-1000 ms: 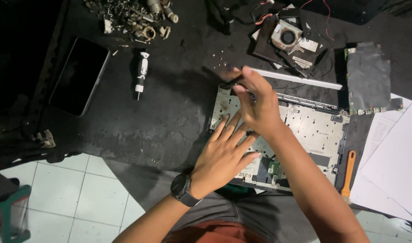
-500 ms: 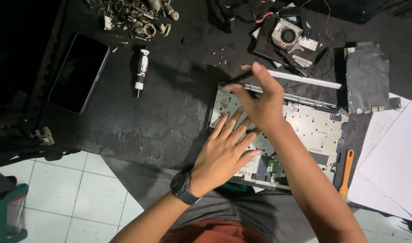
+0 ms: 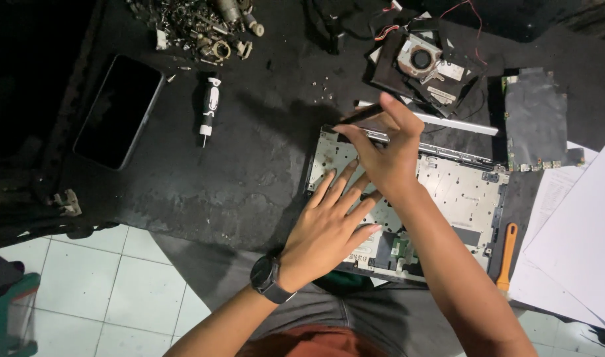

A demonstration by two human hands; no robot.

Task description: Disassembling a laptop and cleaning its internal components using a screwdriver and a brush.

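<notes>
An opened silver laptop chassis (image 3: 461, 192) lies on the dark workbench in front of me. My left hand (image 3: 329, 228), with a black watch on its wrist, rests flat on the chassis's near-left part, fingers spread and holding nothing. My right hand (image 3: 385, 152) crosses over it and pinches a thin dark tool (image 3: 361, 116), whose tip sits at the chassis's far-left corner. The hands hide part of the chassis's left side.
A black phone (image 3: 119, 111) and a white-and-black screwdriver (image 3: 210, 106) lie to the left, below a pile of metal parts (image 3: 197, 26). A fan assembly (image 3: 421, 59) and a circuit board (image 3: 537, 119) lie beyond the chassis. An orange pry tool (image 3: 507, 254) and white papers (image 3: 580, 231) are at the right.
My right hand has shifted a little with the dark tool along the chassis's far-left edge. My left hand has stayed flat on the chassis.
</notes>
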